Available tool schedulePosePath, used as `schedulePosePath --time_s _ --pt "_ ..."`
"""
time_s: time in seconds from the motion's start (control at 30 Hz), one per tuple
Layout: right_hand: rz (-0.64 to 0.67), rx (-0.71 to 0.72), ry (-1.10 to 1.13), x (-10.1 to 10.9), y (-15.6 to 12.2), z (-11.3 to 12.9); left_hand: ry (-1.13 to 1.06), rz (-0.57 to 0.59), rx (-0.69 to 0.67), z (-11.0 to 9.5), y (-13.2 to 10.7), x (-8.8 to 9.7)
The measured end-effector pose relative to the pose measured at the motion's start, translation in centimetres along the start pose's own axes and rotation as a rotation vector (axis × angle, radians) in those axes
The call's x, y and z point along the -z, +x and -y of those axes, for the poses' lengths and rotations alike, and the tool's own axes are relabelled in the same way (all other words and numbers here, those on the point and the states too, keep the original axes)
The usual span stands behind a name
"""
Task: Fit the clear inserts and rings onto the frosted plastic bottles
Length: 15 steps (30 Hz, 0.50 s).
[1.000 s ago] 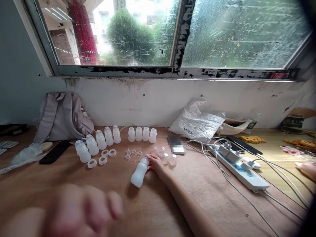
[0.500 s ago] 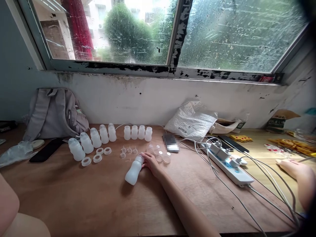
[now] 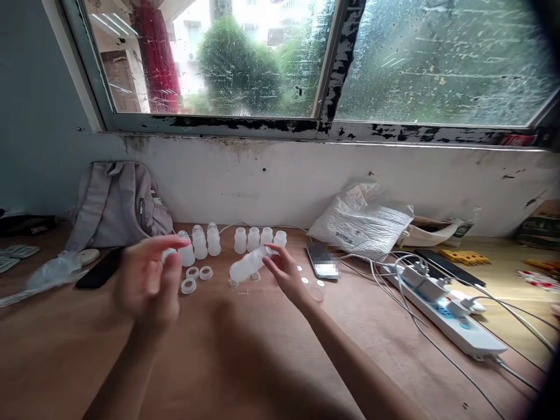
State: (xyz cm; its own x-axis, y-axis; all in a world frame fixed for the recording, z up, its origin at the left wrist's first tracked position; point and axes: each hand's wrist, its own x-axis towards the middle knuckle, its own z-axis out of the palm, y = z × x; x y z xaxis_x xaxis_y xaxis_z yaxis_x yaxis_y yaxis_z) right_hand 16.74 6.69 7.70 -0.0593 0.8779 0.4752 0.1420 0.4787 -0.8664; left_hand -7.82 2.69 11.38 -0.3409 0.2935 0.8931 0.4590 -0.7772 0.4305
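My right hand point(image 3: 285, 269) grips a frosted white baby bottle point(image 3: 245, 266) at its narrow end. The bottle tilts over the table, its wide end toward the left. Raised at the left, my left hand point(image 3: 151, 280) is slightly blurred, with thumb and forefinger apart and nothing seen between them. Behind that hand is a row of capped bottles point(image 3: 199, 242), partly hidden by it. White rings point(image 3: 205, 273) lie in front of the row. Several shorter uncapped bottles point(image 3: 253, 240) stand farther back. Small clear parts point(image 3: 255, 277) are partly covered by the held bottle, and round clear caps point(image 3: 315, 293) lie beside my right wrist.
A grey backpack point(image 3: 120, 204) leans against the wall, near a black phone point(image 3: 98, 271) and a plastic bag point(image 3: 56, 273). Toward the right are another phone point(image 3: 322, 261), a silver mailing bag point(image 3: 361, 221) and a white power strip point(image 3: 455, 318) with trailing cables.
My left hand has come into view at the left. My right hand has lifted the bottle and turned it closer to level. The view has shifted left, and the other person's hand at the right is almost out of sight.
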Motion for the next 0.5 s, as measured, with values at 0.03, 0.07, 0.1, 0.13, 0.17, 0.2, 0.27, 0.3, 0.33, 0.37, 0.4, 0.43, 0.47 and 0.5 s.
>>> schedulePosePath --time_s 0.03,0.07,0.1,0.13,0.17,0.2,0.27,0.3,0.33,0.37,0.4,0.43,0.47,0.5 --pt "0.017 0.087 -0.086 -0.5 1.3 0.6 0.059 0.063 0.053 -0.5 0.1 -0.3" --pt "0.024 0.162 -0.175 -1.1 2.8 1.1 0.113 0.171 0.071 -0.4 -0.1 -0.7" --pt "0.040 0.229 -0.280 -1.7 4.2 1.3 0.182 0.251 0.088 0.3 -0.7 -1.1" --pt "0.057 0.270 -0.389 -2.5 5.7 1.2 0.255 0.312 0.106 1.5 -1.6 -1.4" --pt "0.071 0.281 -0.490 -3.3 7.0 1.0 0.306 0.367 0.109 3.1 -2.7 -1.6" --pt "0.103 0.268 -0.590 -4.1 8.2 0.6 0.334 0.424 0.104 4.8 -3.9 -1.7" --pt "0.148 0.227 -0.750 -5.7 10.2 -0.6 0.369 0.530 0.074 8.0 -6.1 -1.6" --pt "0.170 0.206 -0.815 -6.4 10.9 -1.2 0.392 0.570 0.061 9.2 -7.1 -1.4" --pt "0.194 0.182 -0.870 -7.0 11.5 -1.9 0.414 0.607 0.043 10.0 -7.8 -1.3" --pt "0.214 0.157 -0.913 -7.5 12.0 -2.5 0.437 0.643 0.026 10.6 -8.3 -1.1" --pt "0.232 0.132 -0.943 -7.9 12.3 -3.2 0.459 0.673 0.014 10.8 -8.7 -1.0" --pt "0.246 0.112 -0.960 -8.2 12.6 -3.7 0.480 0.695 0.006 11.0 -8.9 -0.9" --pt "0.255 0.094 -0.969 -8.4 12.9 -4.2 0.500 0.709 0.005 11.0 -8.9 -0.8" --pt "0.262 0.081 -0.971 -8.6 13.1 -4.7 0.517 0.716 0.011 11.0 -8.9 -0.8"
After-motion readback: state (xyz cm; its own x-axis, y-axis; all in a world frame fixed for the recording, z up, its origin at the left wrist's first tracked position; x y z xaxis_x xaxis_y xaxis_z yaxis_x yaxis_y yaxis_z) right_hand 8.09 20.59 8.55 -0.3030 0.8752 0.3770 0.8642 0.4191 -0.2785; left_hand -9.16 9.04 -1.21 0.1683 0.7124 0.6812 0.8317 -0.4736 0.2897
